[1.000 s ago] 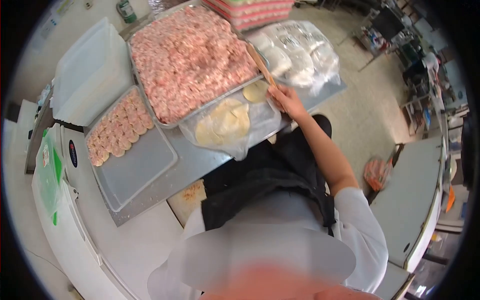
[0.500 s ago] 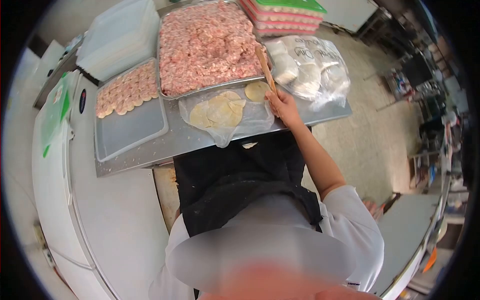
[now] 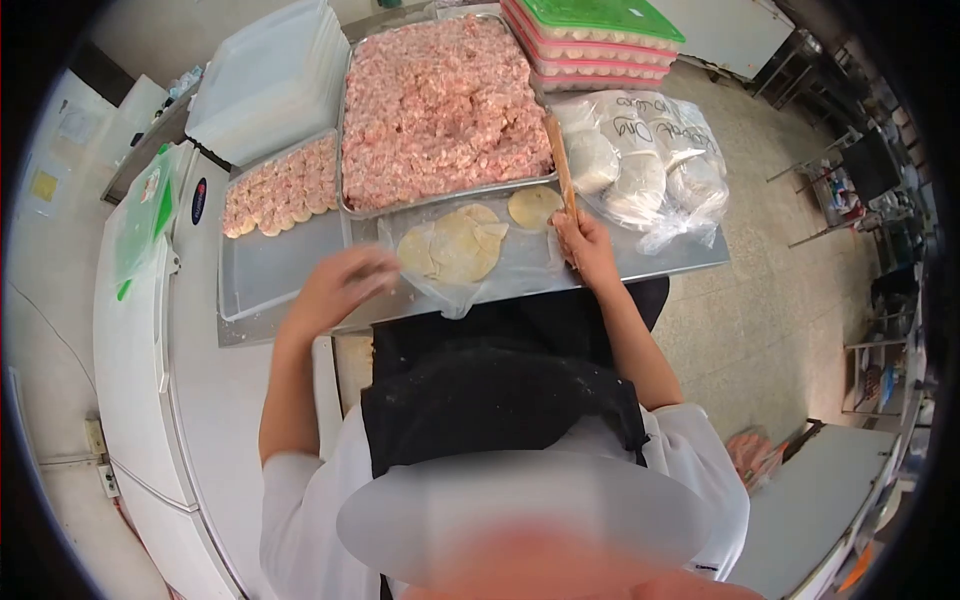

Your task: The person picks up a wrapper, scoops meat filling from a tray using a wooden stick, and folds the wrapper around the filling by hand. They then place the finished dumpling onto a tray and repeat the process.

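Observation:
My right hand [image 3: 588, 245] is closed around the handle of a flat wooden spatula [image 3: 566, 170], whose upper end lies beside the rim of the meat tray. Over the table's front edge, my left hand [image 3: 350, 285] is open, its fingers stretched rightward and somewhat blurred, holding nothing I can see. Between the hands, a pile of thin round dough wrappers [image 3: 455, 243] rests on a plastic sheet [image 3: 450, 297]. One single wrapper [image 3: 535, 207] lies apart near my right hand. A large metal tray of raw ground meat [image 3: 440, 115] stands behind them.
Left of the meat, a plastic tray [image 3: 275, 272] carries rows of filled dumplings [image 3: 280, 190]. Behind it stand stacked translucent trays [image 3: 265, 85]. At right are pink trays with a green lid [image 3: 600, 20] and a bag of white packs [image 3: 645, 165]. A white freezer [image 3: 140, 330] borders the left.
My left hand has come into view and risen to the table's front edge. My right hand still holds the spatula. The whole view has shifted slightly.

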A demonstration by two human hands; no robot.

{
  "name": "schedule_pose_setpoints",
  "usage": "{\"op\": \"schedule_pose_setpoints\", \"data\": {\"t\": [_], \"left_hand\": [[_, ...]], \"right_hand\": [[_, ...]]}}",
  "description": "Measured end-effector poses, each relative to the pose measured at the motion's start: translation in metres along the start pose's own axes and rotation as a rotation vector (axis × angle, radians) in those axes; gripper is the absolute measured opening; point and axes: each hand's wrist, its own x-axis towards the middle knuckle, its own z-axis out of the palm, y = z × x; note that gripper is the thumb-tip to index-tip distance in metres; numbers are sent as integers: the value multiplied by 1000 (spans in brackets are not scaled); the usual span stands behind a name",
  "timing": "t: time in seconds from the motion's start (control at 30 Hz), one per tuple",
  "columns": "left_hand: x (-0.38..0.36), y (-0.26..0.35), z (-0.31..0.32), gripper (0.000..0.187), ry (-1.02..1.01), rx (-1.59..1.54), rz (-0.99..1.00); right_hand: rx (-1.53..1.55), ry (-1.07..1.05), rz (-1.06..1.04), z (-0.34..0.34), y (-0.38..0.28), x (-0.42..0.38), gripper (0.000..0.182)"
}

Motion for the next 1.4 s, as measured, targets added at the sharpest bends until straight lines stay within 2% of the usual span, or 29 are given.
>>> {"op": "schedule_pose_setpoints", "data": {"t": [0.07, 0.17, 0.23, 0.27, 0.33, 0.37, 0.47, 0.5, 0.53, 0.63, 0.67, 0.73, 0.77, 0.83, 0.87, 0.9, 0.93, 0.97, 1.0, 1.03, 1.1, 1.2, 1.27, 1.33, 1.4], "left_hand": [[43, -8, 24, 20, -18, 71, 143], [77, -40, 59, 19, 12, 56, 133], [80, -59, 84, 21, 185, 527, 385], [82, -63, 85, 21, 184, 518, 386], [83, -57, 75, 21, 3, 330, 187], [81, -56, 75, 21, 5, 327, 190], [87, -54, 68, 20, 69, 163, 133], [87, -55, 67, 20, 121, 134, 163], [88, -55, 66, 20, 172, 105, 190], [88, -43, 63, 19, 207, 140, 167], [87, -38, 61, 19, 216, 134, 166], [84, -32, 58, 21, 153, -62, 46], [84, -38, 60, 21, 161, -67, 43], [83, -47, 64, 23, 298, -977, -137], [78, -47, 63, 23, 305, -986, -137], [72, -35, 56, 26, 318, -1114, -157], [70, -29, 50, 30, 331, -1245, -178], [70, -33, 47, 30, 338, -1258, -181], [68, -40, 41, 31, 296, -1083, -110], [68, -47, 35, 32, 253, -902, -40], [67, -58, 28, 30, 241, -887, -80], [67, -61, 26, 27, 243, -903, -142], [69, -61, 23, 26, 263, -932, -158], [70, -62, 21, 26, 105, -822, -118], [72, -50, 19, 26, 84, -851, -54]], "right_hand": [[-24, -13, 11, 2, -2, 1, 22], [-104, 5, -32, 6, -6, 2, 22], [-89, -21, -3, 4, -4, 1, 28], [-95, -17, 1, 3, -4, 0, 28], [-5, -30, -13, 3, -9, -1, 36], [38, -36, 33, 1, -14, -2, 43], [-44, -17, 55, -7, -40, -8, 44], [-230, -10, -9, -8, -57, -11, 38], [-239, -13, -13, -7, -71, -9, 38], [-991, 42, -365, 2, -107, 5, 25], [-998, 35, -369, 7, -111, 14, 25], [-1238, -45, -799, 28, -114, 30, 19], [-1418, -80, -765, 39, -119, 34, 15], [-1506, -123, -768, 38, -111, 68, 15], [-1592, -154, -765, 35, -109, 87, 15], [-1578, -111, -855, 34, -114, 103, 15], [-1586, -125, -857, 36, -124, 119, 15], [-1722, -106, -838, 36, -135, 135, 15], [-1855, -83, -820, 41, -146, 144, 15], [-1858, -93, -824, 48, -157, 148, 15], [-1975, -164, -918, 61, -175, 155, 15], [-2062, -247, -869, 78, -148, 141, 12], [-2064, -236, -871, 97, -132, 103, 10], [-2063, -233, -889, 101, -133, 92, 8], [-2018, -283, -822, 87, -155, 89, 7]]}}
